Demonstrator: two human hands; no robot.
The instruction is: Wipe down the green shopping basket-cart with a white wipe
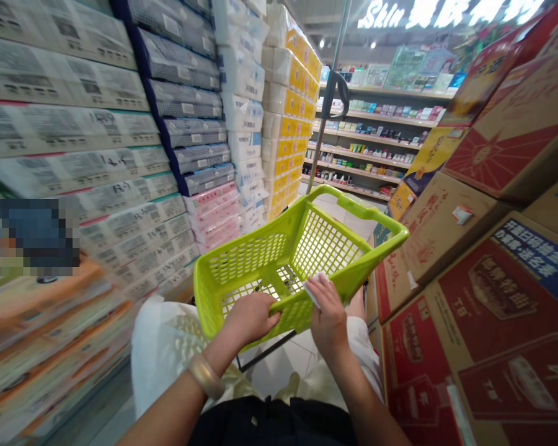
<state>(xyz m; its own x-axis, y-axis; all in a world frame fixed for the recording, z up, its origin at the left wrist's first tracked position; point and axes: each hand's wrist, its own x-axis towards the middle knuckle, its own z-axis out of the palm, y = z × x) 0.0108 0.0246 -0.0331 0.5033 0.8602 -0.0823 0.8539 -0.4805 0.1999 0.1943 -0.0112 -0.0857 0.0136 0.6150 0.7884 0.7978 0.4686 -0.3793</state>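
Note:
A lime-green plastic shopping basket (279, 313) with lattice walls sits tilted in front of me. No goods show inside it. My left hand (253, 319), with a gold-coloured bangle on its wrist, is closed over the basket's near rim, its fingertips hidden inside. My right hand (329, 316) lies against the same rim further right. Between its fingers and the basket is a folded white cloth or tissue (314, 290), pressed under the fingers.
Wrapped paper packs (291, 118) are stacked high on the left. Printed cartons (497, 310) rise close by on the right. Ahead, a metal pole (323, 124) stands before shelves of small goods (376, 133). A dark bar (267, 353) runs beneath the basket, above the tiled floor (302, 353).

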